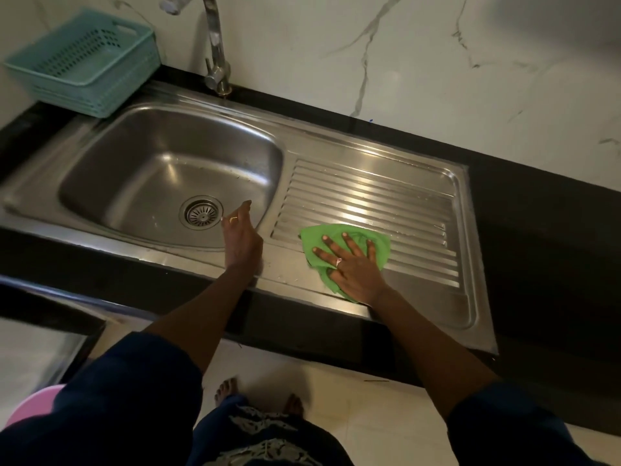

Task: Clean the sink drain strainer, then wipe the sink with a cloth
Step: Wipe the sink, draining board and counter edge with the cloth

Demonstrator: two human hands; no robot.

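You wipe the draining board (386, 196) of the sink (151, 146) with the cloth (312, 237)

Your right hand (353, 265) lies flat, fingers spread, pressing the green cloth onto the board's front left corner; your left hand (240, 237) holds nothing, fingers loosely straight, at the basin's front edge, just beside the strainer (201, 213) seated in its drain; press evenly and stroke along the ridges, not across them; then take the cloth down into the basin.

Strainer (201, 213) in basin (141, 176); drainboard (386, 196) right; cloth (349, 235) on drainboard; basket (84, 58) behind-left.
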